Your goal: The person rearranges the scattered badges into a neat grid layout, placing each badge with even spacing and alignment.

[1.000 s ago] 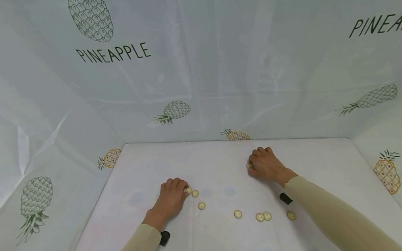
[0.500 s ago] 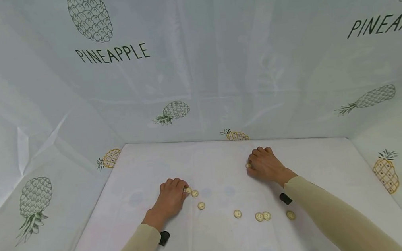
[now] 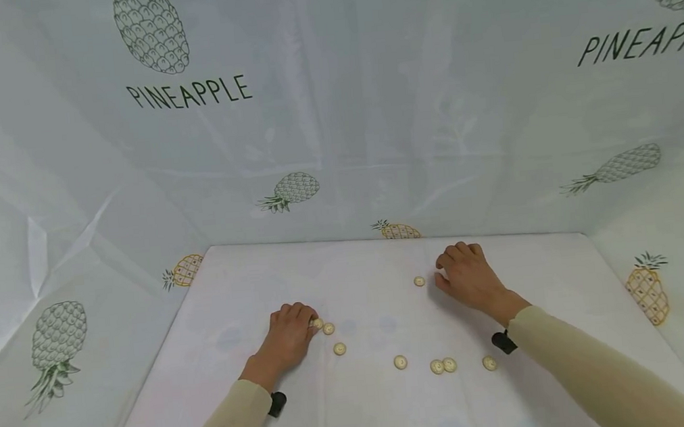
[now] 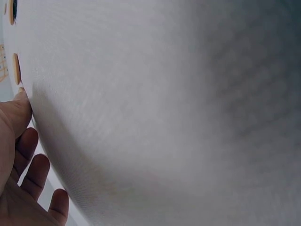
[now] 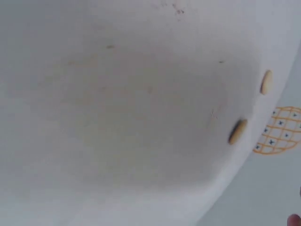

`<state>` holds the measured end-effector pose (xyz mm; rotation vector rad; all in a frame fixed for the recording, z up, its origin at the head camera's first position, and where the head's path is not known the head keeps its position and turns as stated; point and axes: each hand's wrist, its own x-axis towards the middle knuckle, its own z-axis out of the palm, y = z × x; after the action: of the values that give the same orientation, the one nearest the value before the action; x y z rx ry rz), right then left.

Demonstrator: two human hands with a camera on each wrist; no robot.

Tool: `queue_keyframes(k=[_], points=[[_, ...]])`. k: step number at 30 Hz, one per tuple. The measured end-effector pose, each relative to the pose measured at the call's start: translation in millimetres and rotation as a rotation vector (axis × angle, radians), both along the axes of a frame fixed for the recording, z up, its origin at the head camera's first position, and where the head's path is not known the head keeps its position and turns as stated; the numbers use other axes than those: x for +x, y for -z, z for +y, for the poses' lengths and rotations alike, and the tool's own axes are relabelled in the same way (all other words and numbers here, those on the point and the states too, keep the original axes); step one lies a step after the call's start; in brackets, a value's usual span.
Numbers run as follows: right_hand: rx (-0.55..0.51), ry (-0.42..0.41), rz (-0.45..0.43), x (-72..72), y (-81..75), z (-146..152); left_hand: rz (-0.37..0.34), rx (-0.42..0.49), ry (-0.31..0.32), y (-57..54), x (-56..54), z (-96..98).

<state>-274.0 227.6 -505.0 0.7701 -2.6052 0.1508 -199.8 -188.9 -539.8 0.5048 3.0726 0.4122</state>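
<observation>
In the head view my left hand [image 3: 290, 333] rests on the table at the left, its thumb and fingertips pinching a round cream button [image 3: 318, 323]. A second button [image 3: 329, 328] lies right beside that one, and a third button [image 3: 339, 348] sits a little nearer. In the left wrist view the thumb [image 4: 19, 110] reaches toward a button [image 4: 17, 68] seen edge-on. My right hand [image 3: 466, 276] hovers farther back at the right, fingers loosely bent and holding nothing. Just left of its fingertips lies a lone button [image 3: 419, 280]. Only a fingertip [image 5: 294, 220] of that hand shows in the right wrist view.
Closer to me lie a single button [image 3: 400, 362], two touching buttons [image 3: 437, 366] and another button [image 3: 489, 363] near the right wrist. A white cloth covers the table [image 3: 359, 408]. Pineapple-printed sheeting [image 3: 357, 103] encloses the back and sides.
My right hand has let go of the button at the back and moved slightly right, its fingers parting. The button stays on the table. My left hand keeps its place.
</observation>
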Motion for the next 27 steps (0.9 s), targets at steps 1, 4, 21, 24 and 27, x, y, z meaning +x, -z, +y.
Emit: queue_keyframes(k=[1, 4, 21, 24, 27], points=[[-0.006, 0.007, 0.013, 3.9, -1.5, 3.8, -0.001, 0.0, 0.001, -0.1, 0.0, 0.3], [-0.009, 0.017, 0.047, 18.0, -3.2, 15.7, -0.004, -0.002, -0.002, -0.6, 0.3, 1.5], [-0.008, 0.02, 0.026, 112.8, 18.9, 61.3, 0.01, -0.002, -0.013, -1.6, 1.8, 1.8], [0.012, 0.008, 0.011, 125.1, 21.6, 65.0, 0.023, 0.001, -0.01, -0.3, 1.7, 2.3], [0.022, -0.016, 0.01, 135.7, 25.0, 66.8, 0.031, 0.003, -0.009, 1.1, 1.0, 3.2]])
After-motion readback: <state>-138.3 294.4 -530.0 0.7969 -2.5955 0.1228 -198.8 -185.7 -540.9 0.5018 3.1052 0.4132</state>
